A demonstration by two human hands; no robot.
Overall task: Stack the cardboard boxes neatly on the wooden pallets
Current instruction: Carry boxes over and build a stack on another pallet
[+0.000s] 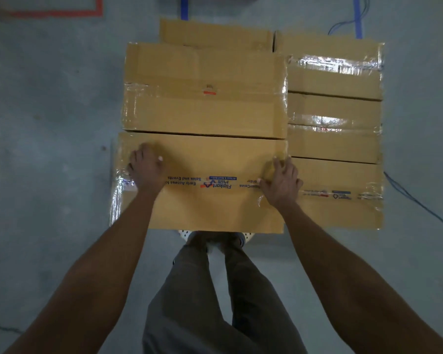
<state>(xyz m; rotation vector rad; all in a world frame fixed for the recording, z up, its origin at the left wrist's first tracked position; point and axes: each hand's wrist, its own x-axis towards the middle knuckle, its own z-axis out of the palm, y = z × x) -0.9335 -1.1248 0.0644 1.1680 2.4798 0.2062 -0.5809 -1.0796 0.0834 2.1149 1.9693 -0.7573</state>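
The nearest cardboard box point(202, 208) lies flat just in front of the person's shoes point(242, 238), its long side running left to right, and everything else is placed from it. Along its top runs a strip of printed tape point(216, 184) with blue and red lettering, and clear shiny tape wraps its left end. The left hand point(146, 167) rests palm down on the top near the left end, fingers lying loosely together and pointing away from the person, gripping nothing. The right hand point(281, 182) rests on the top at the right end, fingers spread wide, the fingertips reaching the right edge; it also presses rather than clasps. Behind this box and touching its far edge lies a second box point(202, 111) of about the same width, taped across the middle. Behind that one, a third box point(215, 31) shows only its far part. Just right of the nearest box sits a lower row of three boxes, all touching: a near one point(343, 213) with the same printed tape, a middle one point(333, 144) and a far one point(333, 83), each crossed by glossy tape. What the boxes stand on is hidden beneath them. The grey floor point(49, 123) spreads to the left of the nearest box; a blue cable point(420, 205) trails to its right, past the low row, and red tape point(56, 14) marks the floor far off to the left.
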